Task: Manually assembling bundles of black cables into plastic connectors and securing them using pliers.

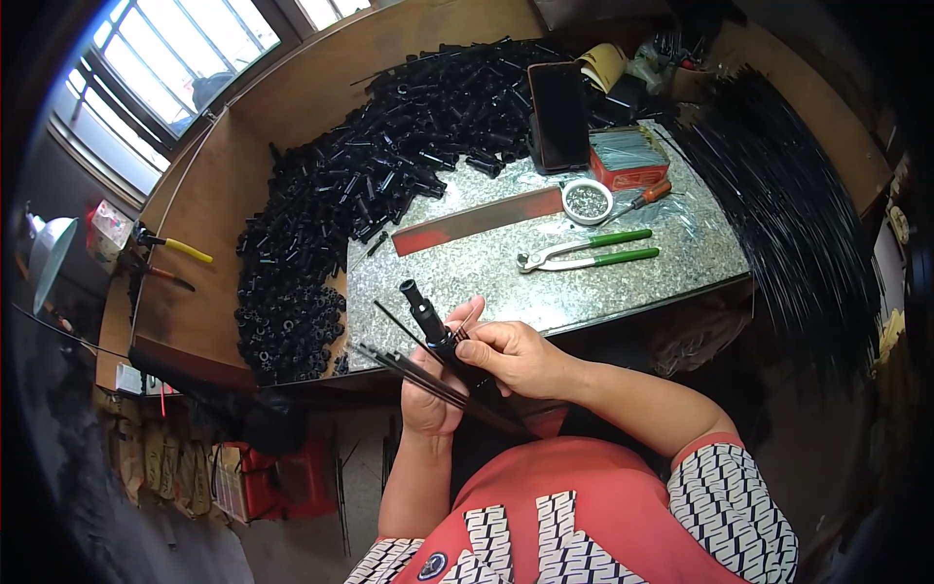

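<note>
My left hand (430, 401) is closed around several thin black rods (413, 374), which slant across the palm toward my body. Standing up from between my hands is a black stepped tube (422, 310), its hollow end tilted up and to the left. My right hand (520, 356) pinches at the tube's lower end, thumb against the fingers. Something thin and wire-like shows at those fingertips, too small to make out. Both hands are in front of the table's near edge, and the tube's lower end is hidden by the fingers.
Behind them, a speckled stone slab (467, 292) carries green-handled pincers (589, 252), a flat metal bar (477, 220), a white bowl of small metal pieces (588, 201), an orange-handled screwdriver (652, 193) and a phone (559, 117). Black tubes (389, 146) pile up left; long black rods (788, 204) lie right.
</note>
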The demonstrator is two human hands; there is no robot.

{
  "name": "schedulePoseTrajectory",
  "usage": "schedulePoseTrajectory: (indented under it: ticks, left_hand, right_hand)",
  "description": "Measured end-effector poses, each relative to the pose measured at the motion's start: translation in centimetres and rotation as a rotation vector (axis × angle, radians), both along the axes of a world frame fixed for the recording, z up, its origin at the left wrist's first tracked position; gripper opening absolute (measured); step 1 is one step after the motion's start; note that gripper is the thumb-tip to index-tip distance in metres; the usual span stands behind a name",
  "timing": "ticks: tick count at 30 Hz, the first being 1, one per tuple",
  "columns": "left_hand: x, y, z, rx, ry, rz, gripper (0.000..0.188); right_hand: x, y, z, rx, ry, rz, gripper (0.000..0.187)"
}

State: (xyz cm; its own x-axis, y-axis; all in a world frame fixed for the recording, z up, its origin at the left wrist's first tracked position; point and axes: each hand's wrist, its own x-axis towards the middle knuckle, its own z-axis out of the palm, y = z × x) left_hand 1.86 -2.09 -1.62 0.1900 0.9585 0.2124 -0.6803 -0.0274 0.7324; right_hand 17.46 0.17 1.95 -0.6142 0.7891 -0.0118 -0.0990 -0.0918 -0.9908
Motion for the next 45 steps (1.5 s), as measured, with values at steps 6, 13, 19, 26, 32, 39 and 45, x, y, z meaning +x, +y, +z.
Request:
schedulePoseTrajectory:
  ticks: [6, 13, 19, 26, 32, 39, 45]
  left_hand:
    - [-0.3, -0.1, -0.6, 0.026, -0.084, -0.004, 0.048]
    - [-0.7, -0.3, -0.1, -0.132, -0.145, -0.085, 0.054]
    - [-0.5, -0.3, 0.3, -0.109, -0.126, -0.082, 0.058]
    - [-0.5, 0.2, 0.6, -0.194, -0.119, -0.168, 0.062]
    - [-0.8, 0.0, 0.3, -0.108, -0.230, -0.052, 0.051]
    - [-1.1, -1.7, 2.4, -0.029, 0.079, 0.406, 0.051]
    - [-2.0, -2.9, 3.7, 0.075, 0.450, 0.640, 0.035]
  right_hand:
    - [0.2, 0.1, -0.6, 0.158, -0.009, 0.044, 0.027]
    - [0.2, 0.3, -1.1, 0.130, -0.006, 0.054, 0.026]
    - [0.0, 0.5, -2.1, 0.129, 0.044, 0.063, 0.028]
    - [-0.1, 0.4, -2.0, 0.109, 0.049, 0.086, 0.028]
    - [-1.0, 0.1, -1.6, 0.425, -0.053, -0.090, 0.024]
    - [-3.4, 0.3, -1.1, 0.612, -0.001, -0.276, 0.019]
    - [-4.6, 0.2, -0.7, 0.609, -0.041, -0.238, 0.020]
